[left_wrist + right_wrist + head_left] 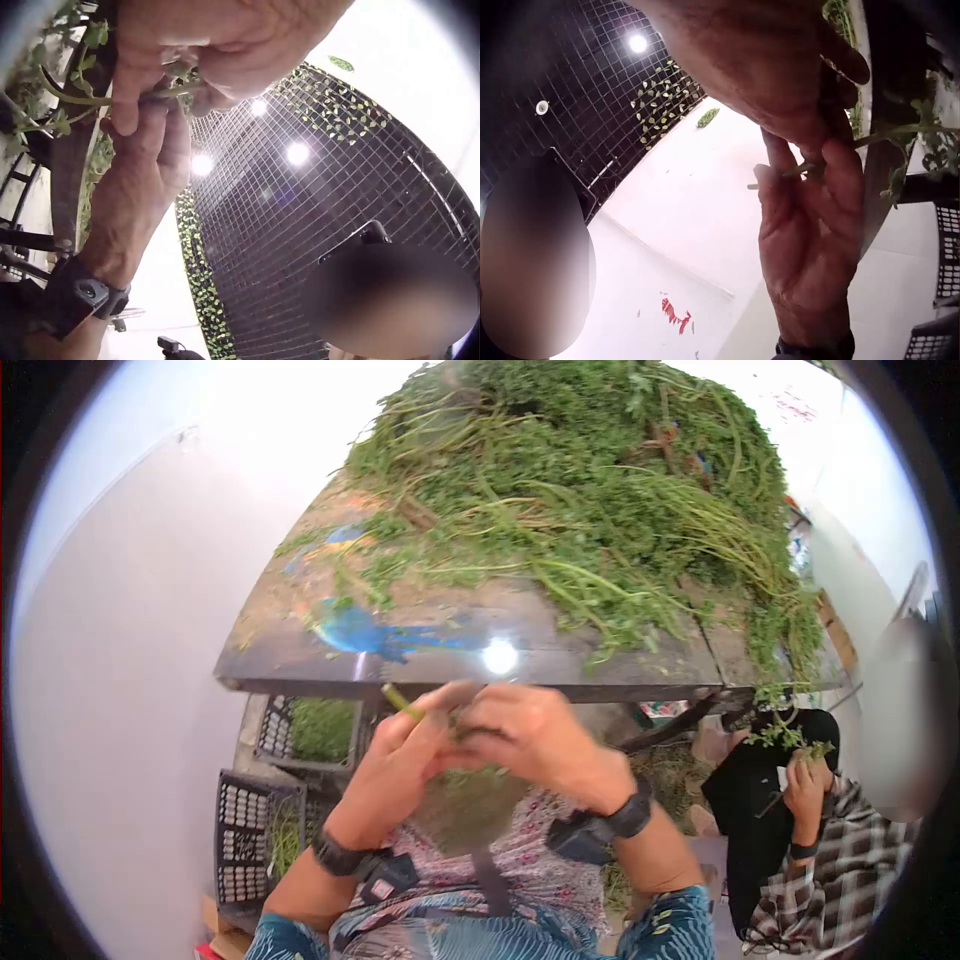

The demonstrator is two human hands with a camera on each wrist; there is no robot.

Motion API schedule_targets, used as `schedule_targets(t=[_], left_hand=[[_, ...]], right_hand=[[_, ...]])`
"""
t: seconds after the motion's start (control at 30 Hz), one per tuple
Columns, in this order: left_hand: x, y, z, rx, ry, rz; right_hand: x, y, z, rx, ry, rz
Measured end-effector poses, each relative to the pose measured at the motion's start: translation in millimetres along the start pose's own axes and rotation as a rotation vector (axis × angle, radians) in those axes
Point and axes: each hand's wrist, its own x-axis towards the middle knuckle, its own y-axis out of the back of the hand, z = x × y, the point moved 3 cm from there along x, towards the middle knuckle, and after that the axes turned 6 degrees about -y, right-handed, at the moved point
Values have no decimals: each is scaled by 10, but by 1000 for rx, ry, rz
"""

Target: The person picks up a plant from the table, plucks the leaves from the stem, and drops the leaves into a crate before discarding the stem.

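Close together in front of the table's near edge, my left hand (395,770) and right hand (540,735) work on one green leafy stem (402,702). Its pale end sticks up past the left hand's fingers in the head view. In the left wrist view the stem (82,100) passes between the fingertips of both hands, small leaves hanging from one side. From the right wrist, the stem (889,133) crosses the left hand's curled fingers, with its cut end poking out by the thumb. The right fingers pinch it close by; part of them is hidden.
A big heap of leafy greens (600,490) covers the back of the wooden table (470,610). Black crates (243,840) with greens stand below at the left. At the right, another person's hand (803,795) holds a sprig.
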Motion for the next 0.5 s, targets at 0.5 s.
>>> schedule_targets(t=[0.5], left_hand=[[-498, 399, -313, 910, -177, 133]], right_hand=[[-570, -811, -61, 180, -312, -76]])
